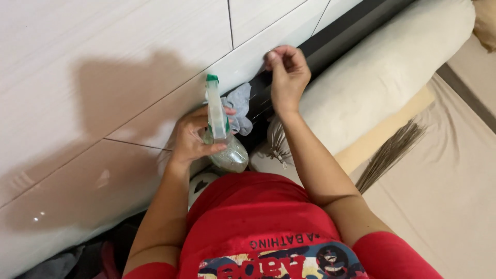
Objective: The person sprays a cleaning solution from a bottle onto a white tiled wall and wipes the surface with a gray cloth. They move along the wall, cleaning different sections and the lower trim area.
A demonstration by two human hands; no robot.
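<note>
My left hand (192, 138) grips a clear spray bottle (225, 147) with a green and white nozzle, holding it upright in front of my chest. A grey cloth (239, 108) is bunched behind the bottle, against the fingers of the same hand. My right hand (287, 76) is raised against the glossy white panelled wall (129, 67), its fingertips pinched together at the wall's lower edge beside a dark gap. Whether anything small sits between those fingertips is too fine to see.
A long cream bolster cushion (382, 72) lies along the wall to the right. A stick broom's bristles (387, 152) rest on the beige bedding (444, 191). A zipped pillow corner (276, 150) sits under my right forearm. Dark clothing lies at lower left (77, 258).
</note>
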